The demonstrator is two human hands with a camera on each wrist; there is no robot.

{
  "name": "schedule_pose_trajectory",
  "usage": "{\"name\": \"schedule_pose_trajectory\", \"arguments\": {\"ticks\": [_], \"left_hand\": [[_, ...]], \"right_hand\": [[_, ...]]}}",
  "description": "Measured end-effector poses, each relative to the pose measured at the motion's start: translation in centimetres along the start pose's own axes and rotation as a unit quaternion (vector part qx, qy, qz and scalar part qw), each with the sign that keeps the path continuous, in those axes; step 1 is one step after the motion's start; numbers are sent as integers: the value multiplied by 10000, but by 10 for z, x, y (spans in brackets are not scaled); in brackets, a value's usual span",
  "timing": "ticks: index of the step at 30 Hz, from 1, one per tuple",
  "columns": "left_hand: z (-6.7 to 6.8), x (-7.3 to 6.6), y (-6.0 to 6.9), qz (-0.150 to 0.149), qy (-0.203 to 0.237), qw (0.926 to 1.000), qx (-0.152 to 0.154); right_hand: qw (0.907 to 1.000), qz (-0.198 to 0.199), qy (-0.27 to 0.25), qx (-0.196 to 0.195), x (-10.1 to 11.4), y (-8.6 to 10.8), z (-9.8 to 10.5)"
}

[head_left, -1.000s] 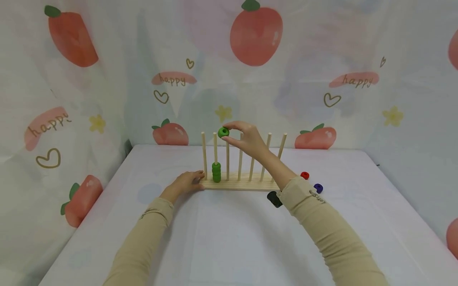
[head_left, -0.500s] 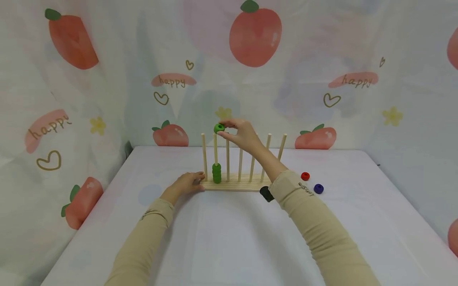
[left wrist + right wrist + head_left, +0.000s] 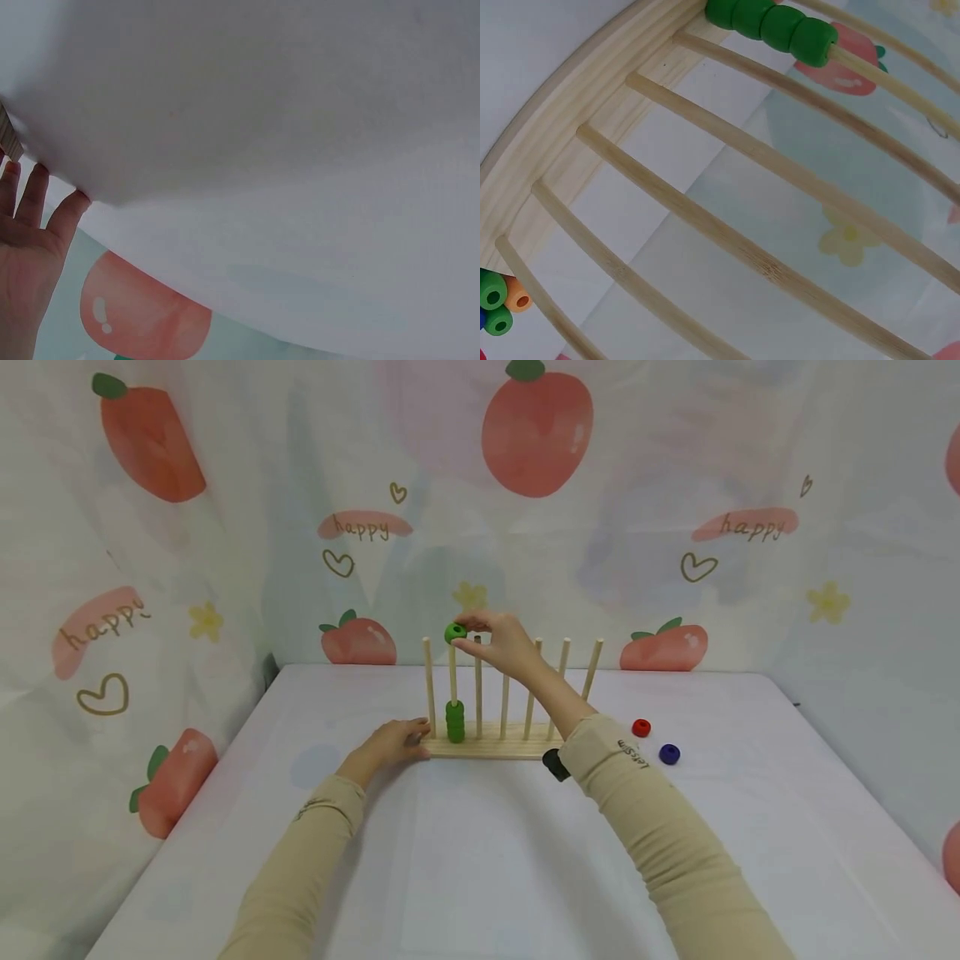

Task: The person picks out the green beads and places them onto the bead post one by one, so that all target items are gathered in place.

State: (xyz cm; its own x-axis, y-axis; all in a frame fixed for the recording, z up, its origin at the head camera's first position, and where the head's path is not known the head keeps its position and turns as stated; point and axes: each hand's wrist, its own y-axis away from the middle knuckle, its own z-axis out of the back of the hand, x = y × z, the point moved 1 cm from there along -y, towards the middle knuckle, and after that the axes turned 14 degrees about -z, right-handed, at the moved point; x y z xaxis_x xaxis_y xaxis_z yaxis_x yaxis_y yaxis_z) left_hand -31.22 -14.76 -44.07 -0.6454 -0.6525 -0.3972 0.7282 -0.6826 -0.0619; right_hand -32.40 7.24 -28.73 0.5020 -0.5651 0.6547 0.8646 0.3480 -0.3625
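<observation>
In right wrist view only: loose green beads point(image 3: 493, 291) and orange bead point(image 3: 518, 298) beyond end of wooden rack point(image 3: 502, 748). In head view only: held green bead point(image 3: 455, 633) at tip of second peg point(image 3: 453, 677) from left, threading indeterminable. Pinched there by raised right hand point(image 3: 504, 643). Low grip by left hand point(image 3: 386, 743) on rack's left end. Bare peg length down to four stacked green beads point(image 3: 455, 723). Well inside side edges of tabletop point(image 3: 450, 860).

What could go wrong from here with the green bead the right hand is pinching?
The green bead, pinched by the right hand at the tip of the second peg from the left, might slip off: its hole looks tilted. Pressing unevenly could rock the wooden rack, since the left hand holds only one end. The right forearm passes in front of other pegs and could perhaps knock them.
</observation>
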Motion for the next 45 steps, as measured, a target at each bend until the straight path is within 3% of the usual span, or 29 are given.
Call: {"name": "schedule_pose_trajectory", "arguments": {"ticks": [9, 15, 25, 34, 45], "left_hand": [[-2, 3, -1, 35, 29, 10000, 26], [-3, 4, -1, -37, -30, 10000, -12], [-2, 2, -2, 66, 51, 10000, 4], [-2, 0, -1, 49, 98, 9999, 50], [0, 0, 0, 82, 140, 9999, -21]], "right_hand": [[10000, -7, 23, 59, 2, 0, -1], [9995, -236, 198, 90, 2, 1, -1], [9991, 7, 422, 57, 4, 2, 0], [9995, -138, 275, 114, 1, 0, 0], [9982, -198, -557, 22, 1, 2, 3]]}}
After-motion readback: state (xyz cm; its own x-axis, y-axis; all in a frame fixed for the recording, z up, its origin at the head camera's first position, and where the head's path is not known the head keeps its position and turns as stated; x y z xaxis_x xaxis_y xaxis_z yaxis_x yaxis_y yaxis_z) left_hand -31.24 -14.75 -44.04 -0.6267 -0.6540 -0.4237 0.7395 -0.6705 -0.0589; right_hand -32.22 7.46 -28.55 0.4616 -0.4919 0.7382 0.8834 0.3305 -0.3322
